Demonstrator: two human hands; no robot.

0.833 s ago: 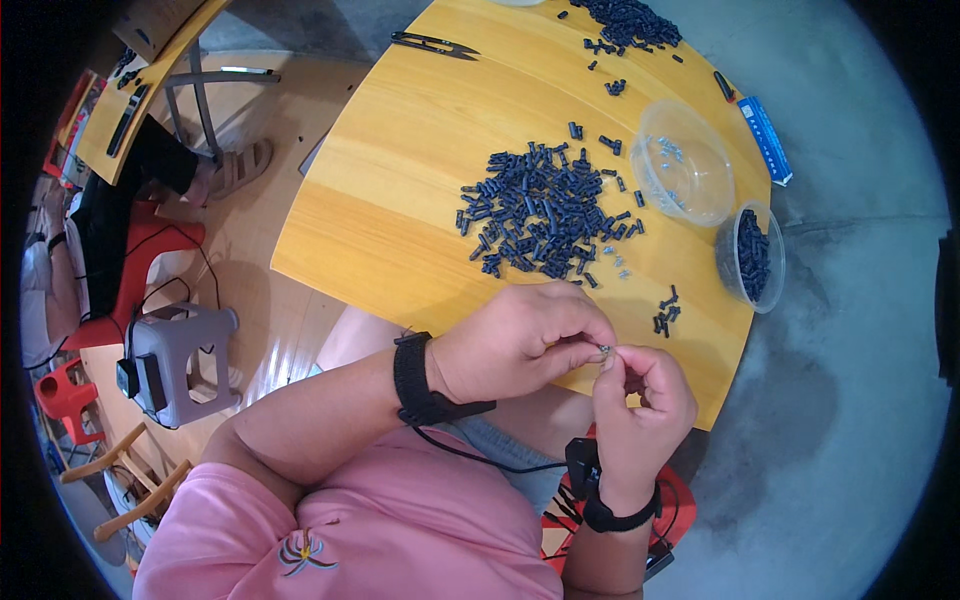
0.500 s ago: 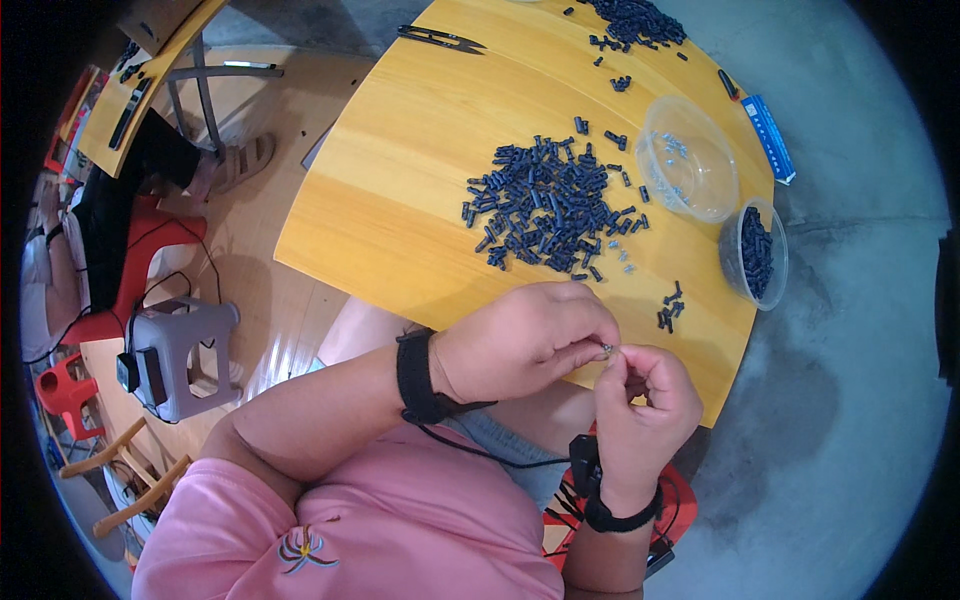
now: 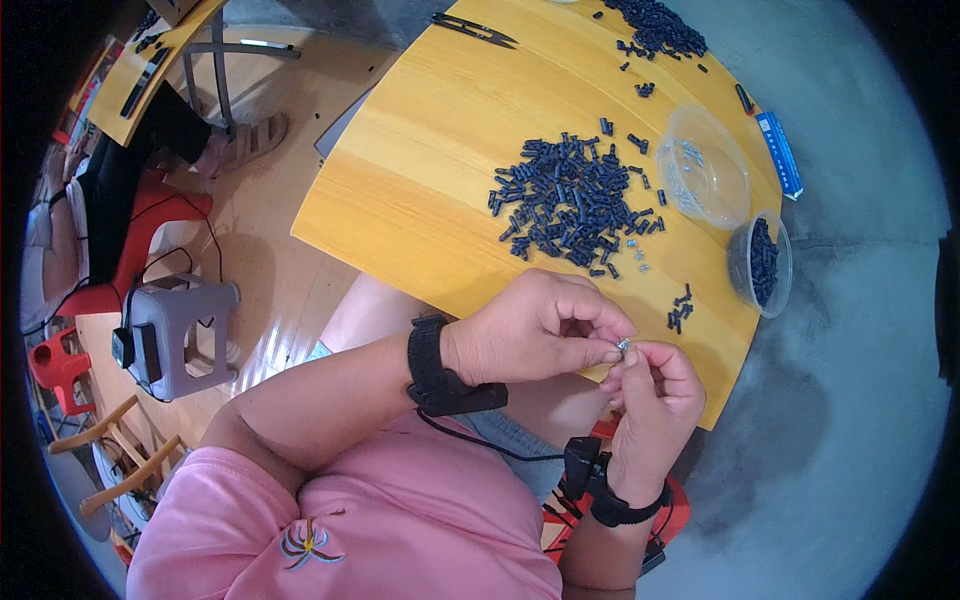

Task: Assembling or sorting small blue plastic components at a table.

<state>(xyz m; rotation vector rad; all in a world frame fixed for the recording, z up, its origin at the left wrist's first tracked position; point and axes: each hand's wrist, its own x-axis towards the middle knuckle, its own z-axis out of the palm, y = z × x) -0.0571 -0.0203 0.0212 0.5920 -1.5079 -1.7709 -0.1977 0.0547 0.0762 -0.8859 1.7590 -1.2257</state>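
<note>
Above the near edge of the yellow table point(image 3: 400, 180), my left hand point(image 3: 535, 325) and my right hand point(image 3: 655, 395) meet fingertip to fingertip. Pinched between them is a small silvery metal piece point(image 3: 624, 346), too tiny for its exact kind to show. Just beyond my hands lies a heap of small black cylindrical parts point(image 3: 570, 195), with a few loose silvery pieces point(image 3: 638, 255) at its near right side. A small cluster of black parts point(image 3: 681, 310) rests close to my right hand.
A clear plastic tub point(image 3: 725, 205) holds silvery pieces. Beside it, a smaller clear tub point(image 3: 785, 285) contains black parts. Another black heap point(image 3: 660, 28), thread snips point(image 3: 475, 30) and a blue packet point(image 3: 780, 155) lie farther off. A grey stool point(image 3: 185, 335) stands left.
My view has shifted slightly, so the table appears farther right. My fingers have moved a little around the silvery piece, and more of it shows.
</note>
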